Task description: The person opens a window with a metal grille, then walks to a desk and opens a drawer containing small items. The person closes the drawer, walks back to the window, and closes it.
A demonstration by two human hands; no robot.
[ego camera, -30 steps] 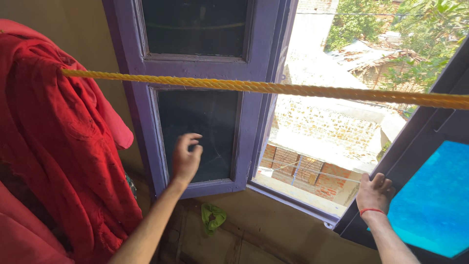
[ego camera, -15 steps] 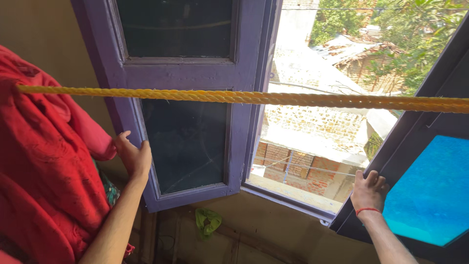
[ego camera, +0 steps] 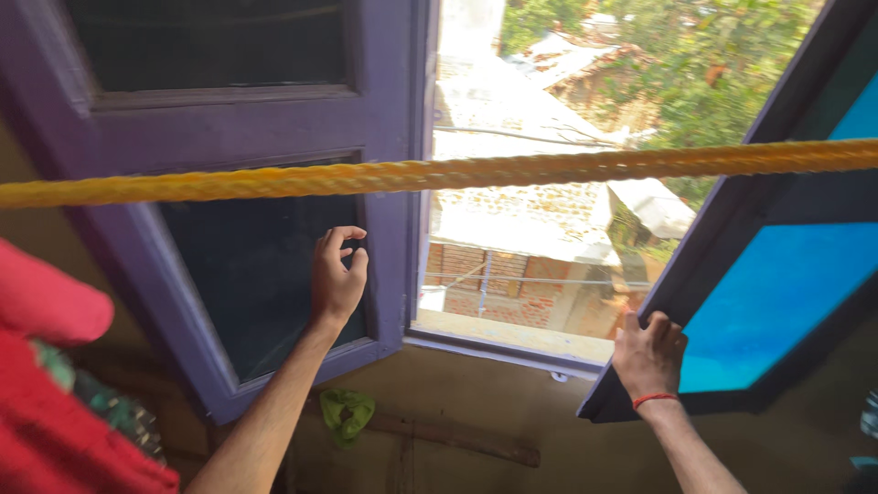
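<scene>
**Both hands on the purple shutters**

Sunlit rooftops, brick walls and green trees fill the open window, framed by two purple shutters swung inward.

Head view: a thick yellow rope (ego camera: 512,169) runs across the whole picture in front of the window. The left hand (ego camera: 337,274) is raised against the left shutter (ego camera: 384,137), its fingers curled loosely near the inner frame beside the dark glass pane; it looks half-closed, and whether it grips the frame or only touches it I cannot tell. Half a second ago this hand was at the shutter's outer edge, next to the red cloth, so it has crossed over to the inner side. The right hand (ego camera: 649,352), with a red thread at the wrist, is closed over the lower edge of the right shutter (ego camera: 732,197), as it was a moment ago. That shutter's blue pane (ego camera: 777,302) glows in the light. The view has also swung nearer to the window, and the rope now sits lower against the opening.

Red cloth (ego camera: 55,393) is cut off at the lower left, with a patterned green piece half hidden under it. A green rag (ego camera: 346,412) lies on the wall ledge below the sill (ego camera: 512,340). Shutter tops and the right shutter's far side fall outside the picture; the dark panes show nothing behind them.
</scene>
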